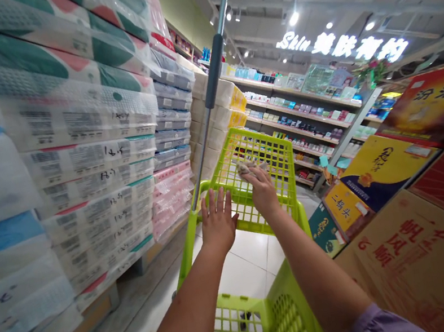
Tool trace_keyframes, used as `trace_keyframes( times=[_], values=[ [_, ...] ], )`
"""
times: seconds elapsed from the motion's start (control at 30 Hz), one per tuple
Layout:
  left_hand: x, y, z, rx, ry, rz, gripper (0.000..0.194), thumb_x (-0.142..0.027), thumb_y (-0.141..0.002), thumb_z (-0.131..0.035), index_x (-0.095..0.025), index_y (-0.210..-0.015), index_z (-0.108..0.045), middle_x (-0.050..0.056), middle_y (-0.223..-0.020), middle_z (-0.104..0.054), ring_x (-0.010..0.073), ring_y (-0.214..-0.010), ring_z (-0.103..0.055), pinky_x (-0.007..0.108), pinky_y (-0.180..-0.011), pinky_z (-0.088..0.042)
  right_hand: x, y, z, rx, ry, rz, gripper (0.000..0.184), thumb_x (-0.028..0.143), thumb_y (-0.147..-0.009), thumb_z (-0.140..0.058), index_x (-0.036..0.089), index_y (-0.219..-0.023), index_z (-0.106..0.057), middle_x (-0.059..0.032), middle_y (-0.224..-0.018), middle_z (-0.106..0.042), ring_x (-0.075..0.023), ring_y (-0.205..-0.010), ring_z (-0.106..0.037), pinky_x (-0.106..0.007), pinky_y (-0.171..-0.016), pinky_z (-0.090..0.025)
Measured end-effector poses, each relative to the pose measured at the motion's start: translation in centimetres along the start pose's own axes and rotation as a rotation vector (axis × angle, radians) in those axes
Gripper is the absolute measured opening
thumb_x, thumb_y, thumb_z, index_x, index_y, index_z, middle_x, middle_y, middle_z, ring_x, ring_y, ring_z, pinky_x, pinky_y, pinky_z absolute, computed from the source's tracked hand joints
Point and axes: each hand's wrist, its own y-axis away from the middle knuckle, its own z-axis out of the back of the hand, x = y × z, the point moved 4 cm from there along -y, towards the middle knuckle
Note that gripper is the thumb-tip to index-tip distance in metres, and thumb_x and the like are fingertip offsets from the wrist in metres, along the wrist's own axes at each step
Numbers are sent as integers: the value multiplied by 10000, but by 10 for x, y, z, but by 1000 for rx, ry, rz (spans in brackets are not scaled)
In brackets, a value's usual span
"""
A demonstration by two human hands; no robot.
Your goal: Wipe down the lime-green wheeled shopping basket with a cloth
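Observation:
A bright green plastic shopping cart (229, 186) with lattice panels stands in front of me. My left hand (218, 222) is open, its fingers spread by the cart's left side, near the base of a panel; whether it touches the plastic I cannot tell. My right hand (263, 193) is closed on a crumpled greyish cloth (245, 169), held against the lattice panel. A thin metal pole (206, 143) with a dark grey foam-like sleeve (215, 70) rises at a slant from the cart's left corner, just beyond my left hand.
Tall stacks of plastic-wrapped tissue packs (90, 177) line the left. Printed cartons (414, 258) and a yellow box (380, 164) are piled close on the right. Shelves of small boxed goods (302, 112) stand ahead, beneath a lit sign (342, 44). White floor tiles (250, 255) show beneath the cart.

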Motion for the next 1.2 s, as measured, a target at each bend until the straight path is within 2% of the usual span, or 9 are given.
trace_keyframes(
  times=[0.27, 0.6, 0.67, 0.73, 0.87, 0.93, 1.0, 1.1, 1.2],
  values=[
    [-1, -1, -2, 7, -16, -2, 670, -415, -920, -478, -149, -1493, -254, 104, -1583, -164, 337, -1458, -14, 551, -1187, -90, 21, 82, 12, -37, 33, 8, 431, 49, -878, -352, 235, -1062, -695, -87, -1158, -624, -230, -1221, -456, -436, -1031, -407],
    [-5, 1, 0, -32, -49, -11, 653, -444, -919, -469, -176, -1485, -284, 87, -1580, -200, 328, -1460, -86, 533, -1182, -130, 33, 92, 23, 180, 125, -169, 210, 37, -739, -504, 204, -706, -626, -40, -795, -600, -203, -868, -498, -319, -804, -436],
    [-4, 1, -1, -34, -46, -7, 656, -450, -919, -469, -165, -1482, -290, 94, -1576, -213, 332, -1459, -87, 537, -1182, -131, 30, 87, 24, 144, 58, -204, 204, 51, -747, -491, 205, -709, -621, -36, -776, -597, -195, -837, -513, -312, -782, -445],
    [-4, 0, -1, -25, -38, -4, 653, -447, -920, -467, -152, -1477, -299, 102, -1567, -239, 341, -1456, -91, 543, -1181, -132, 23, 70, 32, 12, -43, -217, 208, 87, -785, -468, 202, -796, -642, -51, -863, -623, -196, -888, -544, -331, -826, -460],
    [-4, -2, 0, -12, -27, -10, 629, -426, -923, -460, -148, -1468, -317, 99, -1551, -289, 350, -1453, -96, 541, -1182, -123, -9, 0, 54, -293, -120, -202, 299, 194, -870, -433, 201, -1101, -623, -100, -1146, -609, -211, -1116, -531, -415, -996, -420],
    [-4, -2, 1, -16, -24, -9, 621, -424, -925, -455, -151, -1466, -321, 96, -1548, -295, 351, -1453, -91, 539, -1183, -118, -33, -38, 58, -336, -66, -202, 338, 209, -880, -425, 204, -1167, -604, -109, -1235, -576, -217, -1204, -484, -430, -1040, -390],
    [-4, -3, 1, -14, -22, 0, 620, -424, -925, -455, -152, -1466, -321, 97, -1551, -290, 352, -1453, -90, 540, -1183, -120, -55, -61, 53, -284, 5, -225, 368, 179, -857, -428, 189, -1176, -612, -119, -1316, -529, -228, -1252, -448, -439, -1063, -371],
    [-3, -3, 1, -10, -18, 2, 625, -423, -925, -459, -139, -1465, -322, 106, -1554, -279, 357, -1451, -95, 544, -1182, -126, -74, -58, 37, -132, 59, -232, 391, 129, -821, -418, 169, -1132, -651, -123, -1287, -564, -232, -1227, -469, -432, -1064, -376],
    [-2, -2, 1, -26, -19, -6, 624, -418, -924, -461, -139, -1465, -322, 111, -1552, -282, 355, -1451, -100, 549, -1182, -130, -69, -24, 28, -134, 74, -176, 393, 133, -836, -394, 188, -1114, -667, -101, -1219, -616, -216, -1177, -497, -415, -1048, -393]
  ],
)
